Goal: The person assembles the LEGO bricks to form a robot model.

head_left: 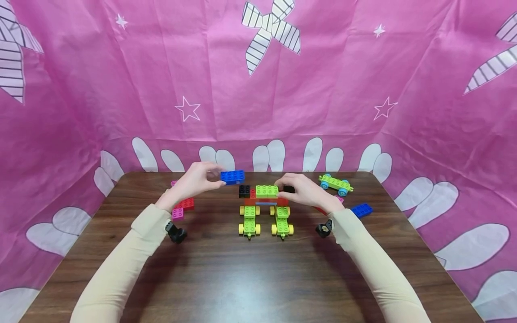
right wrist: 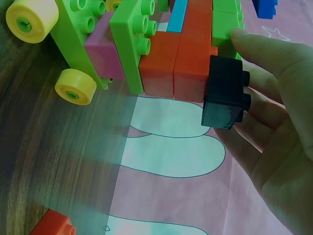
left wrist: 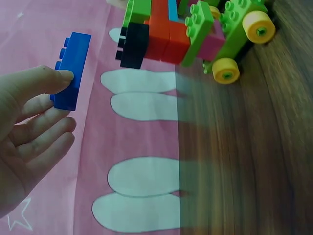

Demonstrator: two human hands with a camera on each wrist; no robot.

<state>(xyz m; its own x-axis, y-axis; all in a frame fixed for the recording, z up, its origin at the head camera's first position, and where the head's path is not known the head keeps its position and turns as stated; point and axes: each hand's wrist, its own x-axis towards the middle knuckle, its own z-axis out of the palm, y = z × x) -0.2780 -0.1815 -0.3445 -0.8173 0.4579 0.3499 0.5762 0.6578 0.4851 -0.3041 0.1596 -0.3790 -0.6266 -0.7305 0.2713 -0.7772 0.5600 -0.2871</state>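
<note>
My left hand [head_left: 198, 176] pinches a blue building block [left wrist: 71, 73] between thumb and fingers, raised just left of a block structure. That structure stands on two light green wheeled bases [head_left: 249, 224] with yellow wheels. Red blocks [right wrist: 193, 58] run across its upper part, with black blocks [head_left: 244, 191] at both ends and light green blocks [head_left: 264, 191] between them on top. At the structure's right end, my right hand [head_left: 303, 189] grips a light green block, its thumb on that block and its other fingers partly hidden behind the black one.
Pink and red blocks [head_left: 186, 204] lie on the wooden table [head_left: 242, 278] at left, partly behind my left arm. On the right are a green wheeled base [head_left: 335, 182] with blue wheels and a flat blue block [head_left: 361, 210]. A pink patterned cloth [head_left: 226, 112] hangs behind the table.
</note>
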